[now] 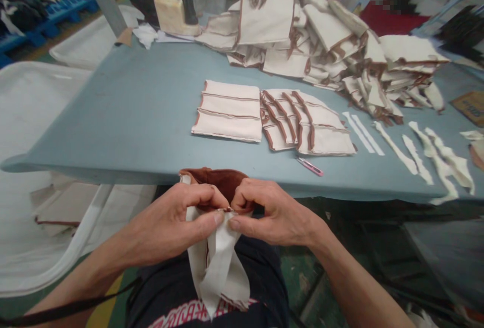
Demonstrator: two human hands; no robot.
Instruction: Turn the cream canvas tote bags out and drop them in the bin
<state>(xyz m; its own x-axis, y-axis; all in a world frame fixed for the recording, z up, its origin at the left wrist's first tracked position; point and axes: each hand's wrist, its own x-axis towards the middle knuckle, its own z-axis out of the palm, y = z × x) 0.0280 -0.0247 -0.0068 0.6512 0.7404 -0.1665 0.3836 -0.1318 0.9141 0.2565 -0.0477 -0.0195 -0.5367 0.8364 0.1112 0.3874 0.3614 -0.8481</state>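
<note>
A cream-and-brown sewn fabric piece (221,181) is held at the table's front edge, its brown side facing up at the top. My left hand (189,217) pinches its edge between thumb and forefinger. Right beside it, my right hand (264,212) pinches the same edge, the two thumbs almost touching. Below the thumbs a white fabric strip (223,262) hangs over my lap. The fingertips hide most of the seam between them. On the table beyond lie a flat cream panel (229,111) and several overlapping panels with brown edges (321,131).
A small pink-handled cutter (310,166) lies near the front edge of the blue-covered table (124,111). Loose white strips (397,149) are spread at the right. A large pile of cream panels (268,20) stands at the back. White plastic bins (22,282) flank the table's left side.
</note>
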